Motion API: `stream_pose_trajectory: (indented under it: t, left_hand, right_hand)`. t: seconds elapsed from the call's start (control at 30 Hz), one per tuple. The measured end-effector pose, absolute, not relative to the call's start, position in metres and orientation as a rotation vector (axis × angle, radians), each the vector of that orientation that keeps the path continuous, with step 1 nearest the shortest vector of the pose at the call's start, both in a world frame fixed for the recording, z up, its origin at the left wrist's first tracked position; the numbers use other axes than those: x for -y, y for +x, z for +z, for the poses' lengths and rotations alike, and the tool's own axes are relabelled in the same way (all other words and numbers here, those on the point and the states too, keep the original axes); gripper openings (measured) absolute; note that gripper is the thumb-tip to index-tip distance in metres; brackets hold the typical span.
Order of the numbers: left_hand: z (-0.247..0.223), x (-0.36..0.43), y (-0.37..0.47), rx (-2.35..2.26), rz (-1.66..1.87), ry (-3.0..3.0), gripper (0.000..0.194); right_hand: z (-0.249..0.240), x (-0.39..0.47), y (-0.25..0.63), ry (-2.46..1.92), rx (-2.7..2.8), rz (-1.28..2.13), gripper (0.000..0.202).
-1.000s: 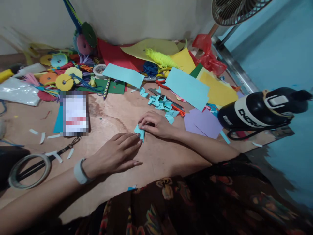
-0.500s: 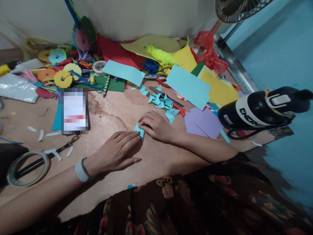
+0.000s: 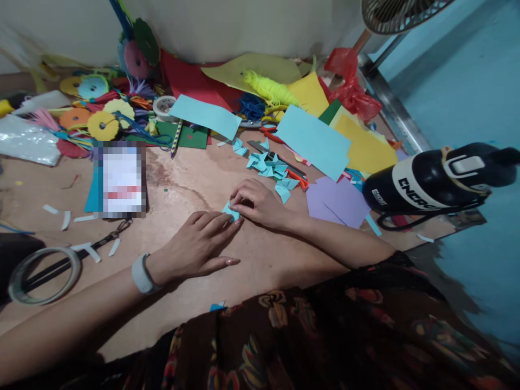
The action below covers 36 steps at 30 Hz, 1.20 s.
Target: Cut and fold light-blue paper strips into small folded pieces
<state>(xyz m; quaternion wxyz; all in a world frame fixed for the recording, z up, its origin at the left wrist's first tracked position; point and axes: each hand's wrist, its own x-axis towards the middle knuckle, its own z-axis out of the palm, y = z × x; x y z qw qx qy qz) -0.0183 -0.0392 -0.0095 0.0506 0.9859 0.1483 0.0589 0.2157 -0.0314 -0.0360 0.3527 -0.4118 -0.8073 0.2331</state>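
Note:
A small light-blue piece of folded paper lies flat on the table between my two hands. My left hand stretches its fingers out over the tabletop, fingertips on the paper's left and lower edge, thumb apart. My right hand has its fingers curled in, with thumb and forefinger pinching the paper's right side. Fingertips hide part of the folds. Beyond my right hand sits a loose heap of folded light-blue paper pieces, beside a box cutter and orange-handled scissors.
Light-blue sheets, purple paper and a black bottle lie to the right. A phone-like object, blurred out, lies left, with a tape roll nearer me. Craft discs and cords crowd the back left.
My left fingers have slid slightly right and further over the folded paper, covering more of its lower part. My right hand stays nearly in place. The view has shifted a little.

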Motion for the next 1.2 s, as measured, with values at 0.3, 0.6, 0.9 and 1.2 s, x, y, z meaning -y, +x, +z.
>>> stream_pose_trajectory:
  t: [0.3,0.6,0.9,1.2]
  left_hand:
    - [-0.0101,0.0391,-0.0178,-0.432,0.210,2.988,0.071]
    - [-0.0072,0.0403,-0.0180,-0.427,0.204,3.011,0.067]
    - [-0.0069,0.0405,-0.0173,-0.412,0.224,3.008,0.064]
    - [-0.0079,0.0409,-0.0180,-0.434,0.211,2.979,0.059]
  right_hand:
    - [-0.0355,0.0308,0.2151,-1.085,2.068,0.649,0.012]
    - [-0.0354,0.0314,0.2143,-1.096,2.049,0.653,0.013]
    - [-0.0365,0.0321,0.2128,-1.114,2.076,0.621,0.016]
    - [-0.0353,0.0332,0.2116,-1.169,2.093,0.644,0.017]
